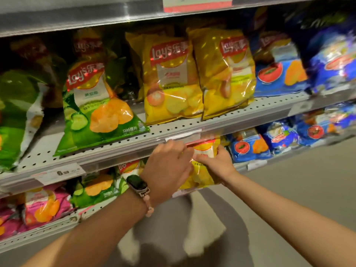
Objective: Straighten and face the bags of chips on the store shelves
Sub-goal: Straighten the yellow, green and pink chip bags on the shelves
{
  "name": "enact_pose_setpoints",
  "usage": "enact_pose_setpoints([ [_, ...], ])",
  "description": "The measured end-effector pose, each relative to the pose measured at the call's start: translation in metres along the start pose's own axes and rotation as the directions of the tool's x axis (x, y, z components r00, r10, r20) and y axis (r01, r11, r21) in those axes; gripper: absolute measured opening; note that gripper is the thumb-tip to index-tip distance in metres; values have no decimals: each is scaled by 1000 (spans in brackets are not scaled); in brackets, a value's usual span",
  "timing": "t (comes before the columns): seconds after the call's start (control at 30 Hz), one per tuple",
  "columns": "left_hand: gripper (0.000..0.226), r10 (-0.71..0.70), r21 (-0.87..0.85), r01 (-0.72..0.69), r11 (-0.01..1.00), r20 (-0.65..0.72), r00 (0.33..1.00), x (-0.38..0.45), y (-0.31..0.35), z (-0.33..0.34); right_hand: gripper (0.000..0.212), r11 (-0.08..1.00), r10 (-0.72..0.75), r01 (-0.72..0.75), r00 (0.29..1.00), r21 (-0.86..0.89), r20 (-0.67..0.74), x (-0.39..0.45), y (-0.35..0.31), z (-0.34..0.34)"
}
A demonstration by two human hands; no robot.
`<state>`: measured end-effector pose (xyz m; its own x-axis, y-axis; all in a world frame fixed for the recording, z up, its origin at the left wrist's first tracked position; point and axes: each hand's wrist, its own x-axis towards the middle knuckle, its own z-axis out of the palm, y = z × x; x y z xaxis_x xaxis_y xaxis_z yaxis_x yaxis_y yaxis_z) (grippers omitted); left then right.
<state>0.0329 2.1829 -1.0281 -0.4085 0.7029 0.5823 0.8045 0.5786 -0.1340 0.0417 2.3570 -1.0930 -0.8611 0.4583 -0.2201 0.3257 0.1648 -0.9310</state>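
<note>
Chip bag (204,176), yellow, stood at front edge of lower shelf (242,167), face outward. My left grip (169,166) curled round its left side, right grip (217,163) pinched its right side, presumably to square it.

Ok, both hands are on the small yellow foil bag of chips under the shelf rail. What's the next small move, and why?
Probably square the small yellow foil bag of chips upright and ease it back onto the lower shelf, front facing out. The left hand and right hand grip its sides, and it seems to sit forward of the green bag and blue bag beside it.
</note>
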Motion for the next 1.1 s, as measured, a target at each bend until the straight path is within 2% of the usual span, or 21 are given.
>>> enact_pose_setpoints([
  [0.1, 34, 58, 79, -44, 996, -185, 981, 40, 17, -1, 55, 996, -23, 17, 997, -89, -72, 20, 6, -21],
  [0.17, 40, 48, 139, -19, 990, -208, 977, 62, 24, 5, 56, 990, -37, 26, 996, -137, -78, 32, 8, -30],
  [0.23, 56, 30, 203, -2, 979, -137, 990, 83, 29, 11, 64, 978, -48, 29, 995, -208, -89, 42, 7, -36],
  [0.33, 84, -5, 227, -9, 974, 59, 998, 100, 31, 22, 66, 957, -34, -9, 989, -289, -143, 54, 17, -35],
  [0.43, 121, -98, 254, 29, 967, 260, 961, 111, 29, 31, 75, 939, -27, -38, 983, -342, -183, 65, 22, -33],
  [0.47, 122, -111, 271, 31, 962, 284, 952, 114, 27, 35, 72, 936, -14, -52, 983, -348, -184, 70, 22, -33],
  [0.57, 109, -142, 252, 42, 967, 392, 909, 118, 25, 47, 40, 952, 54, -99, 986, -290, -158, 85, 18, -35],
  [0.6, 111, -127, 268, 24, 963, 375, 918, 117, 25, 46, 37, 953, 48, -90, 988, -290, -148, 89, 15, -36],
  [0.67, 105, -82, 272, 11, 962, 250, 965, 114, 23, 49, 43, 940, 44, -68, 996, -335, -79, 92, 5, -38],
  [0.73, 71, -22, 253, -4, 967, 97, 995, 110, 17, 57, 50, 895, 81, -69, 997, -440, 10, 87, -6, -39],
  [0.8, 59, -1, 244, -5, 970, 26, 1000, 111, 17, 56, 52, 880, 114, -78, 992, -469, 48, 88, -8, -41],
  [0.83, 59, 12, 243, -15, 970, 14, 1000, 112, 16, 56, 50, 877, 122, -82, 991, -473, 54, 88, -9, -41],
  [0.87, 69, 11, 224, -12, 974, 6, 1000, 112, 17, 59, 46, 873, 117, -73, 991, -483, 62, 88, -11, -41],
  [0.93, 102, -16, 204, 4, 979, 60, 998, 113, 19, 61, 19, 873, 151, -95, 985, -479, 81, 91, -10, -43],
  [1.0, 106, -23, 209, 11, 978, 56, 998, 113, 20, 62, 20, 870, 165, -75, 976, -488, 144, 93, -8, -42],
  [1.03, 106, -30, 227, 15, 974, 63, 998, 113, 21, 62, 10, 856, 190, -70, 964, -512, 185, 92, -5, -40],
  [1.1, 110, -45, 253, 20, 967, 93, 995, 116, 22, 64, 62, 797, 230, -49, 946, -602, 228, 99, 10, -42],
])
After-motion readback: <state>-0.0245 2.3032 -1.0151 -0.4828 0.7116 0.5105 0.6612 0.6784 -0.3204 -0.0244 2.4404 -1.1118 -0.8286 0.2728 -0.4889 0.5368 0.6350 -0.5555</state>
